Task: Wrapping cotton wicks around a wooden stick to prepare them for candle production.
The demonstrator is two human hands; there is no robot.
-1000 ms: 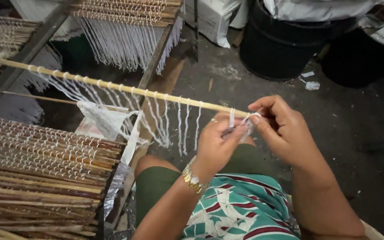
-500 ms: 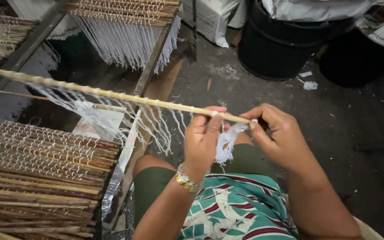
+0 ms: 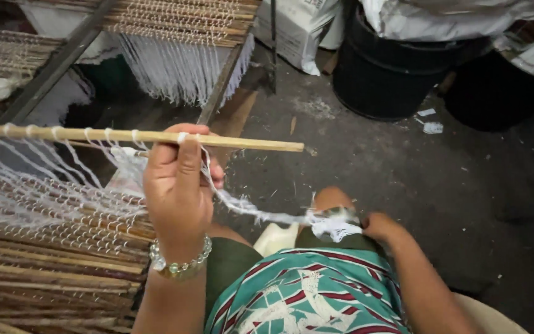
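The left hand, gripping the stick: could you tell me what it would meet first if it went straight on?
Probably the rack of sticks with white fringe beyond the left hand and stick, though depth is unclear.

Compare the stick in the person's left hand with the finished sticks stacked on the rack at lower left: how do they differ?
The held stick is single, raised off the rack in the left hand, its right end bare; the stacked sticks lie packed side by side. White cord runs from the held stick to the right hand, pulled taut; cord on the stacked sticks lies in knotted rows. Both are thin pale wood wound with white cord.
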